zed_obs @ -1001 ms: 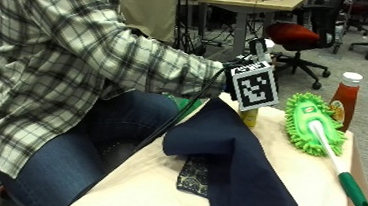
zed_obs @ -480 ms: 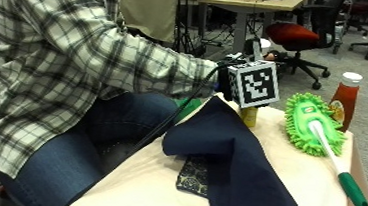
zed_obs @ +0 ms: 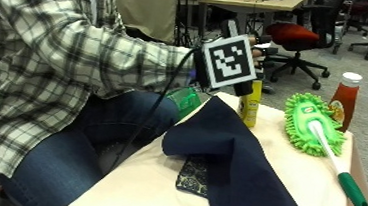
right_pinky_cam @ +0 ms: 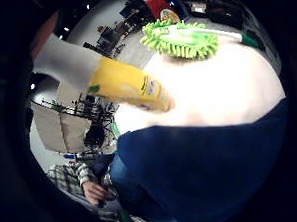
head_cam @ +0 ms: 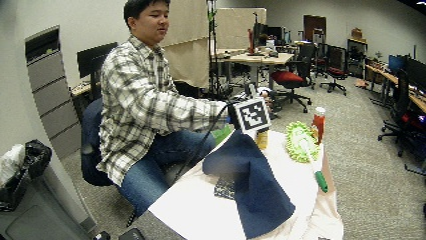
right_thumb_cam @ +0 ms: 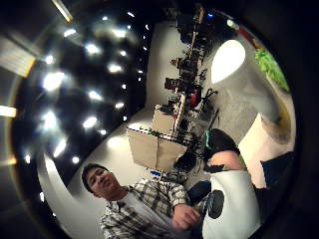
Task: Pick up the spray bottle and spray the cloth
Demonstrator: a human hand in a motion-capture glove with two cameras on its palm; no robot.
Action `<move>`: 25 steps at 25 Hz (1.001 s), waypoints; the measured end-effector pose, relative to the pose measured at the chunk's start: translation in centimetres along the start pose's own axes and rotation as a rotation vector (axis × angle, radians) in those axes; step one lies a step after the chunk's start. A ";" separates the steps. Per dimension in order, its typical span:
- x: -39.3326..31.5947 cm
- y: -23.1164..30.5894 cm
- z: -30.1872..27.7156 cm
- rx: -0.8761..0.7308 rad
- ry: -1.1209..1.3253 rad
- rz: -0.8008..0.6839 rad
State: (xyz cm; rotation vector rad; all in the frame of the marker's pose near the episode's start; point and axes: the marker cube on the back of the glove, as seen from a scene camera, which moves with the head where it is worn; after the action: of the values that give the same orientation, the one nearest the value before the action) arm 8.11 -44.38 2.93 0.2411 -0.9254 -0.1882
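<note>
At the table's far edge the right hand (zed_obs: pixel 252 49) reaches the yellow spray bottle (zed_obs: pixel 251 101); its grip cannot be told.
Risk: bottle may tip toward the green duster (zed_obs: pixel 310 123); spray could miss the dark blue cloth (zed_obs: pixel 232 162).

Layout on the table (zed_obs: pixel 283 187): the cloth (zed_obs: pixel 244 178) lies draped down the middle, from a raised fold near the edge beside the seated person to the near edge, partly covering a patterned item (zed_obs: pixel 194 176) on its person-side flank. The spray bottle (zed_obs: pixel 250 104) stands just behind the cloth's raised fold, toward the far edge, with the right hand (zed_obs: pixel 255 51) at its top. The duster (zed_obs: pixel 315 129) lies along the side away from the person, handle toward the near edge, and the sauce bottle (zed_obs: pixel 345 99) stands behind it at the far corner.
</note>
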 end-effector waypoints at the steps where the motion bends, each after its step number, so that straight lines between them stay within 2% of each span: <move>1: -0.4 1.2 -0.9 -0.004 0.045 0.005; 7: -4.0 11.8 -6.3 0.007 0.429 0.073; 14: -3.8 23.6 -9.6 -0.002 0.827 0.283; 20: -4.4 33.1 -8.8 0.012 0.969 0.455; 25: -6.1 40.0 -6.6 0.080 0.979 0.510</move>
State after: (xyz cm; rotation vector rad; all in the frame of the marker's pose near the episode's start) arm 12.13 -3.67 5.85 0.1337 0.0019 0.4191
